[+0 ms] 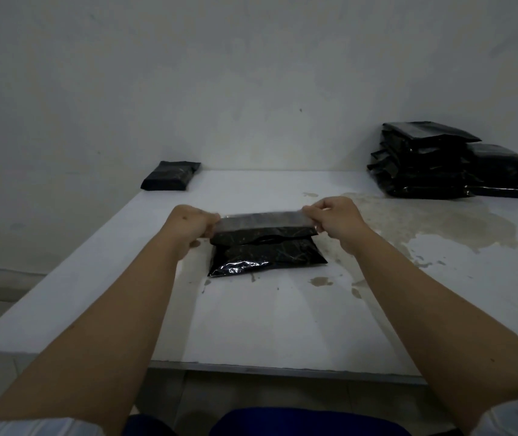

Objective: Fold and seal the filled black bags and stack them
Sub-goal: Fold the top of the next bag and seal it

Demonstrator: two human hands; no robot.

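Observation:
A filled black bag (267, 253) lies in the middle of the white table (251, 316). Its top flap (264, 222) is lifted and bent over toward me, its grey inner side showing. My left hand (191, 226) pinches the flap's left end and my right hand (334, 220) pinches its right end. At the back right, several black bags are stacked in a tall pile (421, 162), with a lower pile (499, 171) beside it. One folded black bag (171, 175) lies alone at the back left.
A pale wall stands right behind the table. A yellowish stain (433, 225) spreads over the table's right half, with small marks near the bag. The table's left edge runs diagonally, and the floor lies below it at the left.

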